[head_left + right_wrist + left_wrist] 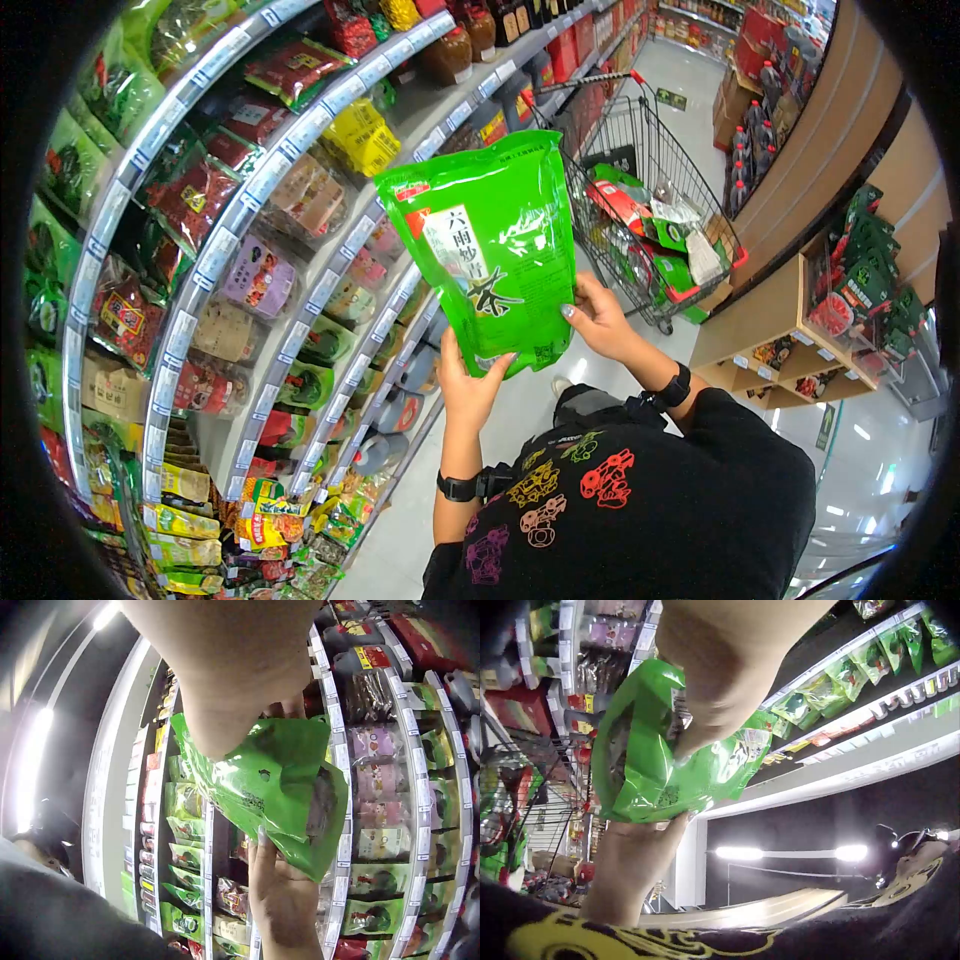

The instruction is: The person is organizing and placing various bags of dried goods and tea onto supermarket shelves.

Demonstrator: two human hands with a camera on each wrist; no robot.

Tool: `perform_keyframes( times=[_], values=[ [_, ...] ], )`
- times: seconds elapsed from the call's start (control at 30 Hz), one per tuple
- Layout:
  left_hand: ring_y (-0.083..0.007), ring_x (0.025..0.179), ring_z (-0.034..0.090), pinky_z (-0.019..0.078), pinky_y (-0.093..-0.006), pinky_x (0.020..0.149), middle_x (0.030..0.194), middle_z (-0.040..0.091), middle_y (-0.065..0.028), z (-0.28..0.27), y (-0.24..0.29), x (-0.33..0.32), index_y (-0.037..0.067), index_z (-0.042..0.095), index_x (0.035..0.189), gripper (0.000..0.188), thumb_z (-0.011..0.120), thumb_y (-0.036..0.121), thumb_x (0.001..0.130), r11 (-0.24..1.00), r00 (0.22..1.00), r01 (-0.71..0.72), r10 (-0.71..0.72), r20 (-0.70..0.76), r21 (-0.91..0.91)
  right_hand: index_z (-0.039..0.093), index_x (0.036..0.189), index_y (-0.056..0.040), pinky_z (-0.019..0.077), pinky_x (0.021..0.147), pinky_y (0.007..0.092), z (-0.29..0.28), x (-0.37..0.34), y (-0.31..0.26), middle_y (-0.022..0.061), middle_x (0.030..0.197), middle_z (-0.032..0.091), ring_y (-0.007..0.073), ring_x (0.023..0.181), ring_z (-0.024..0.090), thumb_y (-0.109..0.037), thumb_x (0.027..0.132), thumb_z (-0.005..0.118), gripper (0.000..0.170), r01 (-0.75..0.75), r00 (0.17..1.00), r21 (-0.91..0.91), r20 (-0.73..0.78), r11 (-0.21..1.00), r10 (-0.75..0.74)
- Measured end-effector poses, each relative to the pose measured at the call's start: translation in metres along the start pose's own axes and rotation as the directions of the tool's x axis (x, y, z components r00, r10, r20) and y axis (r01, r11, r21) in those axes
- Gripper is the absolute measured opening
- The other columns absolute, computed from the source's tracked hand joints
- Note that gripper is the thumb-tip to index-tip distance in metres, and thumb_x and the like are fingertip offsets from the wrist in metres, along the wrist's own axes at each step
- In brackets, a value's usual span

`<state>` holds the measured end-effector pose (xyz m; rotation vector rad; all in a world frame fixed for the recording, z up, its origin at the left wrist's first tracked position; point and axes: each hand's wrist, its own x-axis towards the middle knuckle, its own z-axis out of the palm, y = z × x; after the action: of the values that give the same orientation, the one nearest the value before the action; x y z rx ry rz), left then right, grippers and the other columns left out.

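A bright green tea bag [505, 250] with large printed characters is held up in front of the body, its printed face toward the head camera. My left hand [470, 385] grips its lower left corner, thumb on the front and fingers mostly hidden behind. At the lower right edge, my right hand [600, 320] holds the bag between thumb and fingers. In the left wrist view, the shiny bag [660, 772] spans both hands. From the right wrist, its back and folded bottom [262, 780] show, with my left hand [281, 896] below.
Tiered shelves [330, 100] of packaged goods curve along the left. A wire shopping cart [640, 180] with several packages stands ahead in the aisle. To the right are a low wooden display stand [770, 330] and bottles [750, 145] by boxes.
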<state>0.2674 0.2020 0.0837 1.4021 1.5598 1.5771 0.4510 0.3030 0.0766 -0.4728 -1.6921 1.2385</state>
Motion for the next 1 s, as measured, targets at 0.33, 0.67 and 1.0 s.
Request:
perform_keyframes(
  times=[0.33,0.67,1.0],
  values=[
    [-0.0178,0.097,0.054,0.0424,-0.0305,0.086,0.106,0.054,-0.0094,0.006,0.009,0.031,-0.002,0.041,0.118,0.063,0.072,-0.003,0.063,0.987,0.989,-0.09,0.073,-0.127,-0.132,0.043,0.115,0.002,0.0462,0.079,0.0299,-0.013,0.036,-0.002,0.0115,0.1,0.056,0.0174,0.091,0.057,-0.012,0.085,0.053,0.034,0.082,0.995,-0.071,0.064,0.994,-0.077],
    [-0.0166,0.089,0.058,0.0455,-0.0294,0.08,0.098,0.06,-0.0089,0.012,0.008,0.056,0.0,0.047,0.112,0.055,0.074,0.002,0.064,0.992,0.986,-0.124,0.124,-0.114,0.002,0.044,0.114,0.0009,0.0461,0.08,0.0303,-0.028,0.06,0.014,0.0116,0.098,0.059,0.0171,0.091,0.058,-0.009,0.084,0.054,0.033,0.053,0.997,-0.032,0.055,0.998,-0.051],
    [-0.0185,0.091,0.06,0.0452,-0.0297,0.081,0.1,0.061,-0.0106,0.013,0.007,0.075,0.001,0.05,0.11,0.054,0.074,0.002,0.062,0.996,0.995,-0.085,0.087,-0.043,0.042,0.041,0.121,-0.0006,0.0457,0.082,0.0323,-0.041,0.073,0.033,0.0105,0.103,0.057,0.0184,0.093,0.057,-0.017,0.079,0.062,0.049,0.072,0.997,0.0,0.023,0.997,-0.072]
  ],
)
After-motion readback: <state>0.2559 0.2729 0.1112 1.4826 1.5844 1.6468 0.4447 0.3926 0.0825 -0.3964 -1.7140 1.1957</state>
